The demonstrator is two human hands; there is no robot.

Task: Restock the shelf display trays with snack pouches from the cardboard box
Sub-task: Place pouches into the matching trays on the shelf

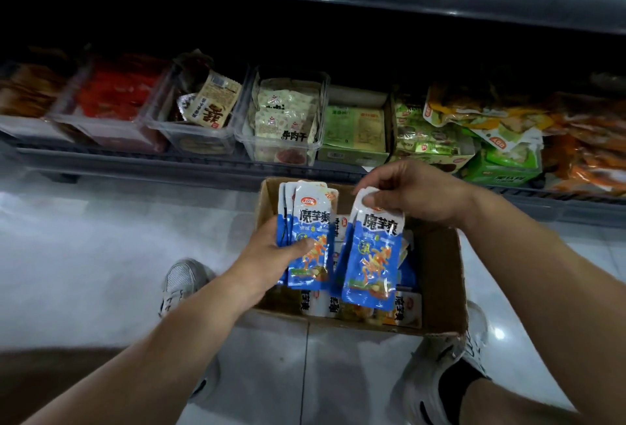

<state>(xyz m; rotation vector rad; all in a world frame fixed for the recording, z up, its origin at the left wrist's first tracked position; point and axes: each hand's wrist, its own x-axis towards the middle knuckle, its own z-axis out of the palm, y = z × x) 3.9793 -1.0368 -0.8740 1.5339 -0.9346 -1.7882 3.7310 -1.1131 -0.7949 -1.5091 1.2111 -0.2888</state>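
Above the cardboard box [440,272], the left hand [271,255] at 9 o'clock grips a stack of blue pouches [310,238], the right hand [406,194] at 1 o'clock pinches another pouch [371,255] by its top, more lie in the box, and shelf trays [200,138] line 12 o'clock.

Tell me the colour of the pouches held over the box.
The pouches are blue with white tops; head view.

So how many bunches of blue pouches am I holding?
2. One bunch in the left hand, over the box; the other bunch hangs pinched at its top by the right hand. Loose pouches lie in the box, partly hidden.
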